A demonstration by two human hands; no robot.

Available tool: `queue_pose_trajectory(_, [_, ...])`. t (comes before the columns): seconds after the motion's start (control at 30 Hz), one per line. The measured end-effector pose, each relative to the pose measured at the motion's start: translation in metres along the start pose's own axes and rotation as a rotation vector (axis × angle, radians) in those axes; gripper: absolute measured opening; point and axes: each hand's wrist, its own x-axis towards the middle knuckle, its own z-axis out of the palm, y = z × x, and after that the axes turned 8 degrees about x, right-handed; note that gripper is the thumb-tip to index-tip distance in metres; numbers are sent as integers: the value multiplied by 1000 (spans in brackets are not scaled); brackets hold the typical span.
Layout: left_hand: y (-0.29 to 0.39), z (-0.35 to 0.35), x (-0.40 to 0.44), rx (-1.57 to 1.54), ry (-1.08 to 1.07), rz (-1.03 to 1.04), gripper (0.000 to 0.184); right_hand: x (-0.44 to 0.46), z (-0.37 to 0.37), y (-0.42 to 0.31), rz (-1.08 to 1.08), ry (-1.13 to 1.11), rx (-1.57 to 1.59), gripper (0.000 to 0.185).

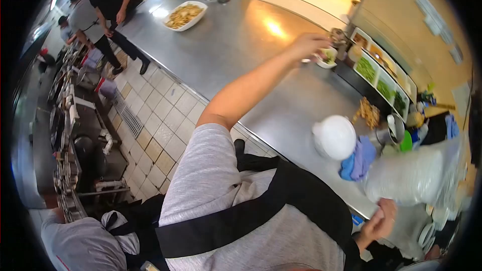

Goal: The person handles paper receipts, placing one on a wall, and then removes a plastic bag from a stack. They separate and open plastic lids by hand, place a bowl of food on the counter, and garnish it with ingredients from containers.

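My left hand (310, 46) reaches across the steel counter (236, 45) with its fingers bent together over a small white bowl (329, 59). Green pieces and something darker show in the bowl; what the fingertips hold, if anything, I cannot make out. Beside the bowl stands a row of containers, one with chopped greens (365, 69) and another with leafy greens (384, 89). My right hand (382, 222) is low by the counter's near edge, fingers curled together with nothing visible in them. Close to it lies a plastic-wrapped stack of clear containers (406, 173).
A white dish of sliced yellowish food (185, 17) sits at the counter's far end. Blue and purple cloths (359, 159), a white tub (335, 137) and a brown heap of food (367, 113) are on the right. Several people stand left, one close behind (83, 246).
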Motion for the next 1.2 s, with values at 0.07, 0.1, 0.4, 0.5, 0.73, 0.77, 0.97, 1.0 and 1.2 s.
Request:
queue_pose_trajectory(0.07, [-53,-89,11,-85,248,-159,29,-10,64,4,220,-46,98,8])
queue_pose_trajectory(0.1, [-77,-134,11,-68,359,-215,24,-14,95,3,302,-78,145,6])
queue_pose_trajectory(0.4, [-249,-502,-26,-633,950,-233,53,62,248,-49,169,-312,-53,7])
queue_pose_trajectory(0.5, [-212,-528,-32,-427,1059,-208,76,65,218,-46,407,-97,-313,7])
queue_pose_trajectory(0.73, [-187,-508,-35,-111,1196,-237,42,-6,142,10,950,138,-708,12])
queue_pose_trajectory(0.77, [-189,-508,-39,-107,1179,-242,40,-14,144,24,982,110,-662,13])
queue_pose_trajectory(0.97, [-185,-468,-73,-95,1051,-265,33,-29,180,70,965,-98,-808,15])
queue_pose_trajectory(1.0, [-185,-456,-80,-108,1031,-280,32,-31,176,82,1003,-133,-795,15])
queue_pose_trajectory(1.2, [-192,-389,-126,-118,790,-335,31,39,113,48,705,386,-579,15])
